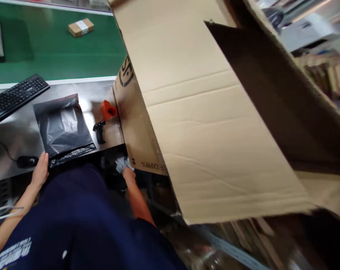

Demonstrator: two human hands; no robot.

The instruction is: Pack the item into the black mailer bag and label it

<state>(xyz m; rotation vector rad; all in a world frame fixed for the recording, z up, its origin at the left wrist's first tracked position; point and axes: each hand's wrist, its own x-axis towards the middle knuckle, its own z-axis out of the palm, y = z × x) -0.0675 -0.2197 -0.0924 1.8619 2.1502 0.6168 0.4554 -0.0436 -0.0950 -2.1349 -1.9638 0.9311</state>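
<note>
- One left hand [40, 170]: lies flat with fingers loosely extended at the near edge of the steel worktable [15, 131], its fingertips touching the lower left corner of the black mailer bag; it grips nothing.
- One right hand [127, 173]: reaches down below the table edge, just beside the lower corner of the large carton; its fingers meet a small crumpled pale object [121, 163], but blur hides whether they are clenched around it.
- One black mailer bag [62, 129]: glossy plastic, lying flat on the worktable between the keyboard and the scanner, with its sealed strip toward the person.
- One large cardboard carton [203, 123]: open, tilted, filling the right part of the view; one long flap spreads toward the camera, and dark printed lettering shows on its left side wall.
- One black keyboard [15, 98]: set at an angle at the far left of the table.
- One black computer mouse [27, 161]: near the table edge, just left of the left hand.
- One black handheld scanner [99, 131]: lying on the table, beside the carton.
- One orange holder [108, 110]: just behind the scanner, near the carton wall.
- One green conveyor belt [46, 56]: runs behind the table.
- One small taped parcel [80, 27]: resting on the belt, well apart from the hands.
</note>
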